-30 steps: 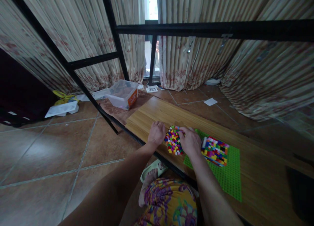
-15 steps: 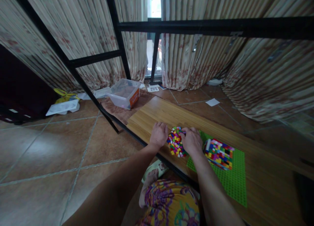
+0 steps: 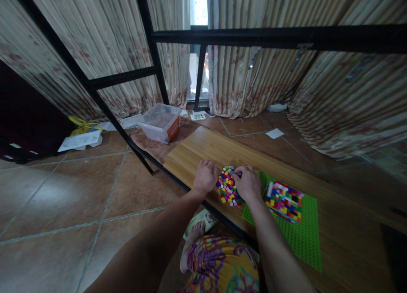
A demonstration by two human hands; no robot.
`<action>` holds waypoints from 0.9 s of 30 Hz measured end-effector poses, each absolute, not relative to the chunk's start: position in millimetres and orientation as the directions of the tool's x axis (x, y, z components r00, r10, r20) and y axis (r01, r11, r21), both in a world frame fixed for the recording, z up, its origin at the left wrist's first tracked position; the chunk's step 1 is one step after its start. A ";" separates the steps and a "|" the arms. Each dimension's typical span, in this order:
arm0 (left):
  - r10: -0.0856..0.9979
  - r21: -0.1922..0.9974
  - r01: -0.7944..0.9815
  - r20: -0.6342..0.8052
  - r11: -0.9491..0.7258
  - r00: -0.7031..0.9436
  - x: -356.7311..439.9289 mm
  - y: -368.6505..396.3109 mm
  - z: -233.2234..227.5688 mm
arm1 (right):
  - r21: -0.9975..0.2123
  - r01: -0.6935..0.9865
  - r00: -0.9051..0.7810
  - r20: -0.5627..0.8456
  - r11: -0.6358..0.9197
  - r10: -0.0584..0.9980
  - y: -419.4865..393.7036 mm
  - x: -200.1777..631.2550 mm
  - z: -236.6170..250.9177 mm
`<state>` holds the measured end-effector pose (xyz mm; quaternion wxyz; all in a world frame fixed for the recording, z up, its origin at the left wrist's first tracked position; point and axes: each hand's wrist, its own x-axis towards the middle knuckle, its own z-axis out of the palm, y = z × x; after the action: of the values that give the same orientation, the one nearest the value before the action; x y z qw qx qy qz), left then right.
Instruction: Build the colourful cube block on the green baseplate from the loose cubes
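A heap of small multicoloured building bricks (image 3: 228, 187) lies on the wooden board between my two hands. My left hand (image 3: 206, 175) rests on the board at the heap's left edge, fingers stretched forward and holding nothing that I can see. My right hand (image 3: 249, 183) reaches over the heap's right side, thumb and index finger pinched around a small dark brick, its exact colour unclear. Just right of that hand sits a green studded baseplate (image 3: 303, 238), partly covered by the forearm. On it stands a block built of many coloured bricks (image 3: 284, 202).
The wooden board (image 3: 203, 144) has a black metal frame bar (image 3: 173, 180) along its near side. A clear plastic box (image 3: 159, 123) with an orange label stands beyond its far left end. Paper (image 3: 275, 133) lies on the tiled floor, before striped curtains (image 3: 248, 81).
My right hand's fingertips shift slightly at the heap's upper right side. My left hand stays in almost the same place, and the view tips a little.
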<state>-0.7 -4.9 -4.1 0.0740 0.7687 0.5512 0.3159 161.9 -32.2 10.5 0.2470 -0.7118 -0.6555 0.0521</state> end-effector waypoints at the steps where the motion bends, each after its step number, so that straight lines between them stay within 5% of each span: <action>1: 0.895 0.459 0.803 0.402 -0.381 0.194 -0.8 -5.0 -3.9 | -0.427 0.904 0.136 0.241 -0.021 0.961 -32.3 161.0 11.5; 9: 0.889 0.435 0.815 0.413 -0.383 0.198 -1.1 -4.4 -5.0 | -0.506 0.862 0.169 0.206 -0.043 0.964 -34.0 151.0 18.1; 17: 0.898 0.448 0.811 0.394 -0.376 0.198 -0.9 -4.3 -4.9 | -0.707 0.706 0.240 0.292 0.040 0.926 -36.1 156.6 22.7; 23: 0.896 0.448 0.810 0.397 -0.378 0.198 -1.7 -3.7 -5.4 | -0.956 0.286 0.349 0.171 0.069 0.921 -40.3 161.8 25.2; 27: 0.892 0.444 0.811 0.407 -0.382 0.197 -2.0 -3.8 -5.0 | -0.985 -0.141 0.388 0.036 0.098 0.921 -50.0 161.2 33.6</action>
<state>-2.0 -3.8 -5.0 0.0654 0.7709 0.5522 0.3108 161.2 -50.0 33.6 0.6432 -0.5297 -0.3680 0.4127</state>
